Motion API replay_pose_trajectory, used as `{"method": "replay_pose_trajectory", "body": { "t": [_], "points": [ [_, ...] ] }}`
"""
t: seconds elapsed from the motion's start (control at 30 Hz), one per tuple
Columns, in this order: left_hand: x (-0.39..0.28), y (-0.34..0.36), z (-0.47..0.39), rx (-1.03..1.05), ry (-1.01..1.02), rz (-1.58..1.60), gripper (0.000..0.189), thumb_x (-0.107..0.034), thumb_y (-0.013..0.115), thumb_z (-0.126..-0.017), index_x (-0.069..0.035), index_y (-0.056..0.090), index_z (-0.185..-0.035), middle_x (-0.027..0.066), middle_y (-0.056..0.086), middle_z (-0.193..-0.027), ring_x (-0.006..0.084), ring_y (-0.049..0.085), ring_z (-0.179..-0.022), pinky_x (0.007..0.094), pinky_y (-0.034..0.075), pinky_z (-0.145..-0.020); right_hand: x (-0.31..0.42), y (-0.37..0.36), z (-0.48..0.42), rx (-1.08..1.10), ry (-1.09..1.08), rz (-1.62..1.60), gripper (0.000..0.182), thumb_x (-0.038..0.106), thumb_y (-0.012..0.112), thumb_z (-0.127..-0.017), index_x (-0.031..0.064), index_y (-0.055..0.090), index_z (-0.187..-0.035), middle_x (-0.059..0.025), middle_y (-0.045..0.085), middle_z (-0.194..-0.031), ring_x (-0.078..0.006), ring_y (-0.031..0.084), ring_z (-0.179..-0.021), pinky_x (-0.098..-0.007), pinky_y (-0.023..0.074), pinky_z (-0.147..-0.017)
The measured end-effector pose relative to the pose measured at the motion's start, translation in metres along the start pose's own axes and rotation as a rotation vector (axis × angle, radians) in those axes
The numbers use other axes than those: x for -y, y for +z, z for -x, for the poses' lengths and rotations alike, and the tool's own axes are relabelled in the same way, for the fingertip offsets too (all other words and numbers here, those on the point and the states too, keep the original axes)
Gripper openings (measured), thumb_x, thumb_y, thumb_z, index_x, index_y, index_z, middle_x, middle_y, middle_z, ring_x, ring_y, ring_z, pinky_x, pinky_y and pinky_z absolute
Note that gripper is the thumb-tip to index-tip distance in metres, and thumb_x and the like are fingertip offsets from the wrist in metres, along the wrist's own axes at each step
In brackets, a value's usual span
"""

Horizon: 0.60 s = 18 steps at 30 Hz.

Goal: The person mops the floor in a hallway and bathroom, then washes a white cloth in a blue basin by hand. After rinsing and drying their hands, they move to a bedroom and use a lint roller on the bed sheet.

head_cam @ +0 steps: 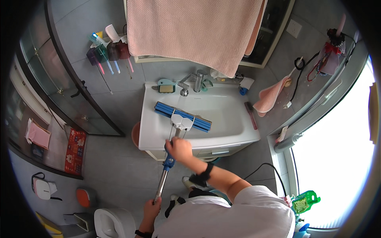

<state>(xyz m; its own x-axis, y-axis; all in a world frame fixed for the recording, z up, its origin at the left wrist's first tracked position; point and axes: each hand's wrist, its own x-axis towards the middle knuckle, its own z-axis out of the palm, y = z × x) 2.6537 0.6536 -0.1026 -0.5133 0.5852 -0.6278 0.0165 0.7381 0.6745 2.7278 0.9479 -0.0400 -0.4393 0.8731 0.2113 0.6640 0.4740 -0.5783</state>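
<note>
A sponge mop's blue head (183,116) with a white bracket lies over the basin of the white washbasin (251,137), tilted down to the right. My right hand (180,149) grips the blue lever part of the mop near the basin's front edge. Lower down, my left hand (152,208) is closed round the end of the steel mop pole (161,184). The chrome faucet (198,80) stands behind the mop head, its spout turned towards it. Whether water runs from the spout is hard to tell.
A soap holder (166,88) and a pink brush (251,115) lie on the basin's rim. Above hangs a large pink towel (193,29). A glass door (86,101) stands at the left, a toilet (111,223) at the lower left, and a grey bottle (287,143) on the windowsill.
</note>
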Motion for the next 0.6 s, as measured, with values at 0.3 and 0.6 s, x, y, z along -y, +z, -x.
{"method": "replay_pose_trajectory", "body": {
  "t": [0.3, 0.6],
  "points": [
    [-0.022, 0.009, -0.009, 0.097, 0.009, 0.066, 0.047, -0.044, 0.061, -0.085, -0.003, 0.054, -0.063, 0.0024, 0.050, -0.050, 0.0112, 0.048, -0.042, 0.0279, 0.037, -0.040, 0.034, -0.016, 0.061, 0.039, -0.320, 0.111, 0.033, 0.033, 0.060, -0.082, 0.0020, 0.050, -0.077, -0.0128, 0.058, -0.064, -0.0291, 0.060, -0.053, -0.0383, 0.0491, -0.048],
    [-0.029, 0.005, 0.020, 0.174, -0.109, 0.094, 0.046, -0.046, 0.061, -0.085, -0.004, 0.055, -0.066, 0.0018, 0.050, -0.054, 0.0103, 0.048, -0.045, 0.0267, 0.036, -0.041, -0.131, 0.051, -0.070, 0.175, -0.094, 0.016, 0.033, 0.033, 0.047, -0.089, 0.0069, 0.064, -0.077, -0.0166, 0.062, -0.069, -0.0364, 0.061, -0.066, -0.0461, 0.0493, -0.061]
  ]
}}
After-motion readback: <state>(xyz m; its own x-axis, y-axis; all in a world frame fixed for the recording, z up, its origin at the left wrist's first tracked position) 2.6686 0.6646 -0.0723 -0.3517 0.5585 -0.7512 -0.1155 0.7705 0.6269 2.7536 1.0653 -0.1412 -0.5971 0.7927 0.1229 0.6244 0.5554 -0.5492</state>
